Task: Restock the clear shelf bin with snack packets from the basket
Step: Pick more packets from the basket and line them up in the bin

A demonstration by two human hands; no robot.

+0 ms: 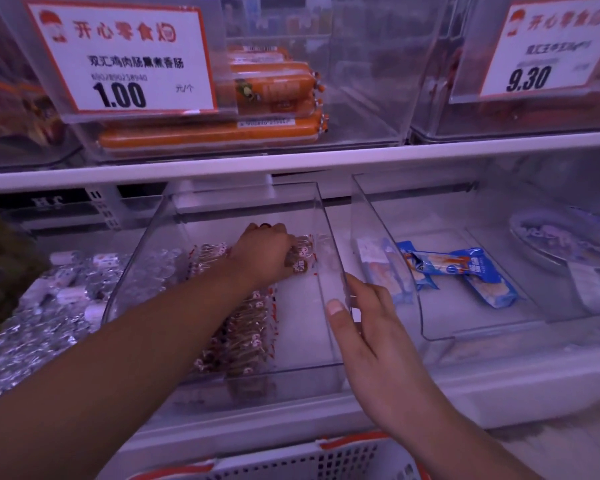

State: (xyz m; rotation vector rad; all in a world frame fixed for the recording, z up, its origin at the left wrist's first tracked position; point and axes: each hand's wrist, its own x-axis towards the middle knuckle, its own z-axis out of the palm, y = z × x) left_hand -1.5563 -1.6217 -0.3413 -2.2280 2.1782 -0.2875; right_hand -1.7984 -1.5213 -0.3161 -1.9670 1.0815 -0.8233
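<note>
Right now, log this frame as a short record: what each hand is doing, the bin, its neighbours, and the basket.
left hand: reaching deep into the clear bin, fingers closed on a snack packet near the back
right hand: gripping the bin's right wall, thumb inside
clear bin: row of brown packets along its left side, right side bare
bin to the right: blue packets
shelf above: orange sausages, price tag reading 1.00
basket: white rim at bottom edge, contents not visible
</note>
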